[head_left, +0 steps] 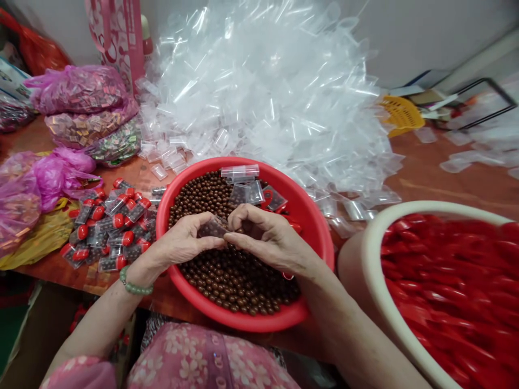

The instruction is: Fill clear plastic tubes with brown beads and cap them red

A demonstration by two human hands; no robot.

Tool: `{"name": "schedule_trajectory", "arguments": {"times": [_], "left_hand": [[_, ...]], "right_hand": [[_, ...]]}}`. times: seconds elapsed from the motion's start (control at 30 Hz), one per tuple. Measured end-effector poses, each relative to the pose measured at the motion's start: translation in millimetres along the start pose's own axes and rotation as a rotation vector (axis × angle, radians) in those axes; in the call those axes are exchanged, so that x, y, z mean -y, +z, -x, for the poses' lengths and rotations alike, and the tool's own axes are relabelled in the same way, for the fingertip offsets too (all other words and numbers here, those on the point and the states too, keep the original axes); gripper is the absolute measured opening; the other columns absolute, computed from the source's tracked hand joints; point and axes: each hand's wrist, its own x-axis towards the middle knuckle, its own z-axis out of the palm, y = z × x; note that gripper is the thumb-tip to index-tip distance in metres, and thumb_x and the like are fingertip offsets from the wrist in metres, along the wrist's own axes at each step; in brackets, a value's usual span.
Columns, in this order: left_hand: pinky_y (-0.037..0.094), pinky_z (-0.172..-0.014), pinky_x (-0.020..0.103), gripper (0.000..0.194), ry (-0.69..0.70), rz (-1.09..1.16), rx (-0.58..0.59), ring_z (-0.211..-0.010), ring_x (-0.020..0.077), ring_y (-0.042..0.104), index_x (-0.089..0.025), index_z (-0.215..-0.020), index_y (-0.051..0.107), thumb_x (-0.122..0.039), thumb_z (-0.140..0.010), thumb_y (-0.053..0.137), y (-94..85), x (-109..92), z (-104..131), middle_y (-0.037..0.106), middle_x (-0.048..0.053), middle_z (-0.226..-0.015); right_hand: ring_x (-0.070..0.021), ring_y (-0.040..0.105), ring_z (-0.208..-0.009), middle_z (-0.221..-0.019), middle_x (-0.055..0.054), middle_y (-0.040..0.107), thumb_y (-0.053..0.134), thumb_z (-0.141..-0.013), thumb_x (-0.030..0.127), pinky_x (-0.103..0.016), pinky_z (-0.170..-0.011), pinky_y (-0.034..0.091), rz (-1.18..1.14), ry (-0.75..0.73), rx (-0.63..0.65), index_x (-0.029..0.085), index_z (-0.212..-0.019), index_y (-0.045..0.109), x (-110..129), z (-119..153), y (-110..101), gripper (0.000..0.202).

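Observation:
Above a red basin [318, 227] of small round brown balls [243, 289], both hands meet at a small clear plastic container. My left hand [184, 240], closed, grips this clear container [211, 227], which has dark balls inside and lies tilted. My right hand [270, 235] is pinched at the container's right end; its fingertips hide what they hold, if anything. Several empty clear containers [240, 172] rest on the balls at the basin's far side. Beside them, red caps [268, 198] lie partly behind my right hand.
Left of the basin lie many filled containers with red caps [121, 221]. A large heap of clear containers [263, 92] rises behind. At right stands a cream tub [375, 259] full of red caps [454, 286]. Pink bags [81, 92] and a yellow basket [403, 114] sit farther back.

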Motion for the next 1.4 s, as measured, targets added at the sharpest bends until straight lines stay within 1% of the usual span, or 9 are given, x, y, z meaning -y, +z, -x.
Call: {"name": "schedule_trajectory", "arguments": {"times": [0.17,0.33,0.53,0.73,0.83,0.97,1.13,1.27,1.4], "left_hand": [[0.045,-0.074,0.025,0.025,-0.037,0.12,-0.016,-0.074,0.0118,0.059,-0.014,-0.087,0.061,-0.03,-0.073,0.073,0.4,-2,2,0.064,0.001,-0.079],[0.048,-0.074,0.023,0.028,0.003,0.281,-0.054,-0.078,0.0124,0.064,-0.012,-0.09,0.061,-0.03,-0.074,0.075,-4.8,-4,3,0.067,0.005,-0.085],[0.052,-0.077,0.026,0.031,0.054,0.4,0.01,-0.084,0.0147,0.068,-0.014,-0.1,0.062,-0.029,-0.077,0.075,-2.2,-1,7,0.069,0.007,-0.093],[0.053,-0.073,0.025,0.035,0.019,0.412,-0.062,-0.081,0.0148,0.068,-0.013,-0.097,0.061,-0.029,-0.072,0.079,3.3,-3,6,0.069,0.006,-0.089],[0.053,-0.075,0.026,0.035,0.039,0.421,-0.077,-0.082,0.015,0.069,-0.013,-0.097,0.06,-0.027,-0.072,0.079,2.5,-4,6,0.069,0.006,-0.09],[0.054,-0.077,0.027,0.034,0.046,0.404,-0.068,-0.082,0.0148,0.068,-0.012,-0.097,0.061,-0.026,-0.072,0.079,3.5,-3,5,0.069,0.006,-0.091],[0.054,-0.071,0.024,0.035,0.033,0.369,-0.093,-0.075,0.0119,0.066,-0.012,-0.094,0.06,-0.032,-0.072,0.079,6.1,-5,2,0.067,0.004,-0.082],[0.054,-0.071,0.024,0.04,0.026,0.384,-0.093,-0.074,0.0119,0.066,-0.012,-0.094,0.06,-0.035,-0.069,0.081,6.1,-6,1,0.066,0.003,-0.082],[0.053,-0.071,0.025,0.041,0.009,0.393,-0.117,-0.075,0.0125,0.066,-0.012,-0.094,0.06,-0.035,-0.068,0.082,4.5,-6,-1,0.065,0.003,-0.083]], "right_hand": [[-0.0114,0.052,-0.065,-0.074,0.001,0.057,0.061,-0.087,0.036,-0.023,-0.059,0.044,0.057,0.063,0.078,0.019,-0.084,0.054,5,2,-10,0.018],[-0.0223,0.065,-0.088,-0.101,-0.008,0.069,0.057,-0.088,0.038,-0.037,-0.079,0.052,0.472,0.101,-0.048,0.019,-0.109,0.058,-10,15,-35,0.027],[-0.027,0.062,-0.084,-0.09,-0.012,0.069,0.054,-0.084,0.02,-0.041,-0.078,0.049,1.078,0.079,0.042,0.017,-0.096,0.065,-48,25,-46,0.016],[-0.0254,0.06,-0.086,-0.089,-0.011,0.068,0.048,-0.088,0.018,-0.036,-0.072,0.044,1.214,0.071,0.091,0.017,-0.09,0.065,-52,20,-36,0.017],[-0.0263,0.06,-0.085,-0.087,-0.012,0.068,0.048,-0.091,0.026,-0.039,-0.074,0.046,1.066,0.031,-0.005,0.018,-0.089,0.064,-47,21,-36,0.018],[-0.0233,0.064,-0.091,-0.099,-0.009,0.068,0.05,-0.091,0.036,-0.042,-0.085,0.05,0.467,0.084,-0.206,0.019,-0.111,0.059,-36,21,-34,0.028],[-0.0143,0.063,-0.068,-0.079,-0.002,0.065,0.057,-0.087,0.047,-0.028,-0.063,0.051,-0.331,0.273,-0.173,0.021,-0.114,0.059,-12,9,-26,0.038],[-0.0088,0.051,-0.054,-0.072,0.0,0.061,0.068,-0.08,0.047,-0.022,-0.049,0.041,-0.57,0.31,-0.153,0.019,-0.104,0.065,0,-2,-17,0.037],[-0.0069,0.05,-0.054,-0.078,0.0,0.064,0.078,-0.072,0.038,-0.021,-0.05,0.04,-0.568,0.261,-0.181,0.021,-0.098,0.068,-1,-7,-14,0.032]]}}
